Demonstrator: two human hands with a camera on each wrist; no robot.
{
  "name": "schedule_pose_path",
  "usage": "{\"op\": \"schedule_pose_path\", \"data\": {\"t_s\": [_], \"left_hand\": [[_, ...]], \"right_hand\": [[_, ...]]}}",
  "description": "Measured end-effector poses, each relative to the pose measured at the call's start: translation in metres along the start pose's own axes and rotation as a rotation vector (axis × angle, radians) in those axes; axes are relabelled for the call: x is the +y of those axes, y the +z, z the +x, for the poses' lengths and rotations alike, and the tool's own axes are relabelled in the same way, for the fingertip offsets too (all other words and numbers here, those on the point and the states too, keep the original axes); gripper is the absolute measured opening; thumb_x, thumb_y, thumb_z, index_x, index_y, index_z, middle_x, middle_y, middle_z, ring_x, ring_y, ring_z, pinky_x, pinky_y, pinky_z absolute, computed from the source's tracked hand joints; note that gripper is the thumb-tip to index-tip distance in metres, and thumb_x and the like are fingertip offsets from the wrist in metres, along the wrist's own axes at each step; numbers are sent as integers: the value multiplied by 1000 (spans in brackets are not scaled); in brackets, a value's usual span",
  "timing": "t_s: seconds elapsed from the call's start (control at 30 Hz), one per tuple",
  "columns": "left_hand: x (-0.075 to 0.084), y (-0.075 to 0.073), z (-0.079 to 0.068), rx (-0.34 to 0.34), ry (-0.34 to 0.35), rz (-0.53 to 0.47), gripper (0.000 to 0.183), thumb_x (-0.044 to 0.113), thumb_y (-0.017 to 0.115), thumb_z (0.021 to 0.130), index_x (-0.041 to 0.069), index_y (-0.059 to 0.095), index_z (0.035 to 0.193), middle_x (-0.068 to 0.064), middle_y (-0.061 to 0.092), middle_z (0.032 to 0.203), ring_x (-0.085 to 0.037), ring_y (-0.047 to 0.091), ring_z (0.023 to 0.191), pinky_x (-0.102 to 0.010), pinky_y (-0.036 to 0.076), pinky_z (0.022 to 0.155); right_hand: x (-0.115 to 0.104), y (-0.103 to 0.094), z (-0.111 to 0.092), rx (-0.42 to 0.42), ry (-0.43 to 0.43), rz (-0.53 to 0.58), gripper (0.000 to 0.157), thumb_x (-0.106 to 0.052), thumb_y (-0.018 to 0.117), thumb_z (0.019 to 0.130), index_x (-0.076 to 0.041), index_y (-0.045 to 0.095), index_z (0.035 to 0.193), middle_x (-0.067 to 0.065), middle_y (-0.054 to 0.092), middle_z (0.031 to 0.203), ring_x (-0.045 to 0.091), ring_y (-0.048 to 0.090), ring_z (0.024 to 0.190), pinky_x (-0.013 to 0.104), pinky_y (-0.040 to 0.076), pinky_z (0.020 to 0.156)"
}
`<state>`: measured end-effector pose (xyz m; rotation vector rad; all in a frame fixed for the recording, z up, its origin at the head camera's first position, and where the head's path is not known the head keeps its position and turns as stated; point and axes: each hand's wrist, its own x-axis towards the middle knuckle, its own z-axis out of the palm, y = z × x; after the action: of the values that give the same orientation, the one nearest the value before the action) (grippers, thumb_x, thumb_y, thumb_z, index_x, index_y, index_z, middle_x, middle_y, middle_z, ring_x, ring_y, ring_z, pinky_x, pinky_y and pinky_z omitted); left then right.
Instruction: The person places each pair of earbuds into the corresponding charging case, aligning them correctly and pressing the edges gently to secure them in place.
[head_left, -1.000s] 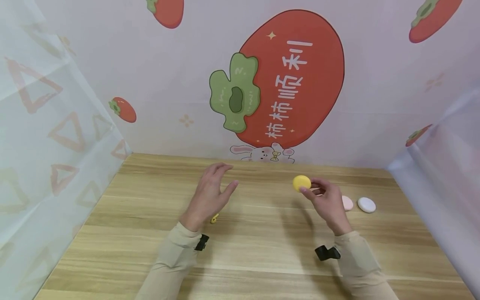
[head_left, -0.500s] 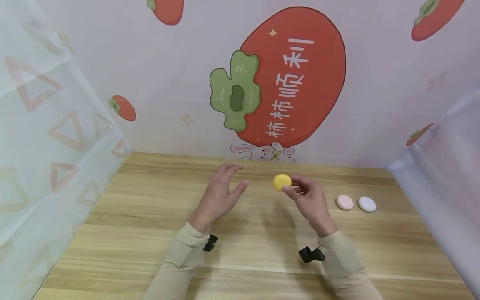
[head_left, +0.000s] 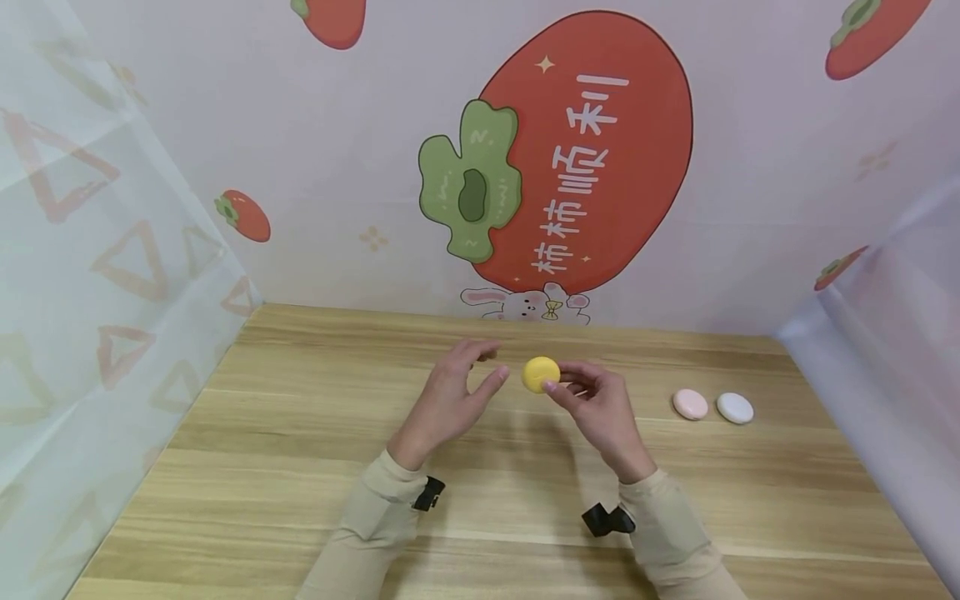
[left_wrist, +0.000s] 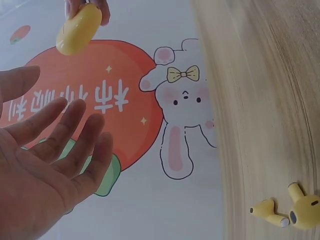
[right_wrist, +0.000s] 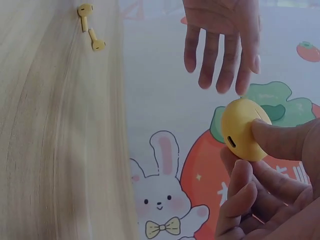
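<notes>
Between thumb and fingers, my right hand (head_left: 600,412) pinches a round yellow earbud charging case (head_left: 540,375) above the table. A small dark port slot shows on the case's side in the right wrist view, and its lid looks closed. My left hand (head_left: 450,400) is held just to the left of the case, fingers loosely spread and holding nothing; a gap parts it from the case in the left wrist view. Two yellow earbuds, one earbud (right_wrist: 85,16) and a second earbud (right_wrist: 96,42), lie on the table; the left arm hides them in the head view.
A pink round case (head_left: 690,404) and a white round case (head_left: 735,408) lie side by side on the wooden table (head_left: 300,400), right of my right hand. A printed cloth backdrop (head_left: 337,167) stands along the table's back edge, with cloth sides left and right.
My right hand has carried the yellow charging case leftward, uncovering the pink case. My left hand has shifted a little to the right, and the two hands are now close together.
</notes>
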<state>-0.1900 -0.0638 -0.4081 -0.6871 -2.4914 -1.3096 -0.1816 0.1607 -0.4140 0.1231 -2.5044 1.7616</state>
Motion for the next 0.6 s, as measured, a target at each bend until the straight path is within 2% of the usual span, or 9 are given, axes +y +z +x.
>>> {"op": "schedule_pose_path", "data": {"t_s": [0.23, 0.6], "left_hand": [[2, 2, -2, -16, -25, -35, 38, 25, 65, 101, 3, 62, 133, -9, 64, 125, -24, 60, 115, -48, 52, 94], [0, 8, -4, -45, -38, -64, 33, 24, 65, 101, 3, 65, 127, -11, 67, 119, -24, 61, 112, -50, 51, 94]], "right_hand": [[-1, 4, -3, -15, -28, 0, 28, -15, 81, 89, -1, 74, 112, 12, 73, 99, 22, 61, 79, 24, 52, 65], [-1, 9, -6, -51, -17, -19, 27, -14, 80, 90, -5, 74, 115, 7, 74, 99, 23, 64, 80, 27, 53, 66]]}}
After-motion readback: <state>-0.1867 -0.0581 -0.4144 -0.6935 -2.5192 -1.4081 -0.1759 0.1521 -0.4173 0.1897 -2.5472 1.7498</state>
